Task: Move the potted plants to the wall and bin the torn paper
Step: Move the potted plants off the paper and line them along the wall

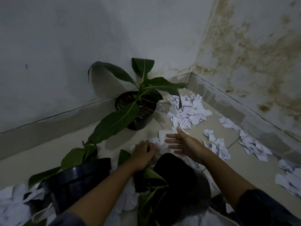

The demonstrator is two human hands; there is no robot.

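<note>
Pale tiled floor (211, 126) in a room corner, grey skirting along both walls. Black potted plant (136, 110) stands upright on it, just beside the left wall's skirting. Torn paper (187, 110) heaped right of that pot, more scraps (250, 144) strung along the right wall. Second black pot (76, 178) at lower left, tilted, paper around its base. Third dark pot (177, 181) at bottom centre, partly hidden by arms.

One potted plant (136, 110) sits back against the wall (81, 38), near the corner. Torn paper (189, 110) is scattered on the floor (211, 124) just right of it and along the right-hand wall. Two more pots are closer in: one (76, 181) at the left, another (177, 181) between the arms, paper around both.
</note>
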